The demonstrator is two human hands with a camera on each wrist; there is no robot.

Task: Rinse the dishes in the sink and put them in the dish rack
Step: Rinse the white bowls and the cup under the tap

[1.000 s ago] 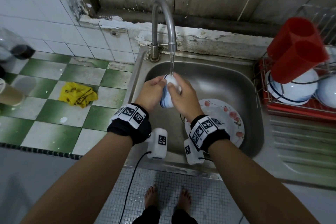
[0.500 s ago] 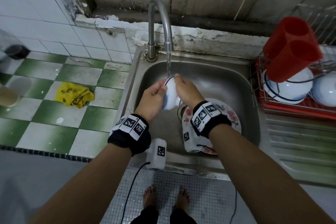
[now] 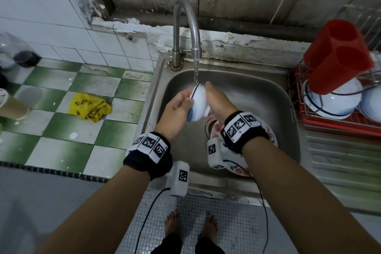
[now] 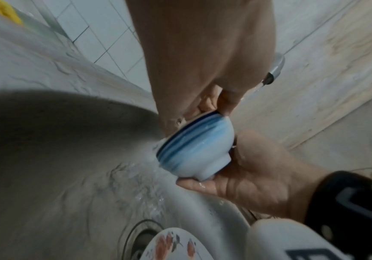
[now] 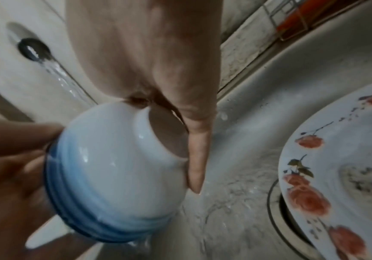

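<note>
Since a second ago, you've tipped the one small white bowl with blue rim bands (image 3: 197,103) sideways under the tap stream at frame centre. Your left hand (image 3: 179,109) fingers pinch its rim; your right hand (image 3: 216,102) fingers clasp its foot. One rose-patterned white plate (image 3: 268,134) lies in the steel sink (image 3: 247,88); two red cups (image 3: 338,57) top the wire dish rack (image 3: 338,121) at right.

faucet (image 3: 186,27) arching over sink (image 3: 247,88) back, floral plate (image 3: 268,136) covering basin's right floor, left basin floor open
</note>
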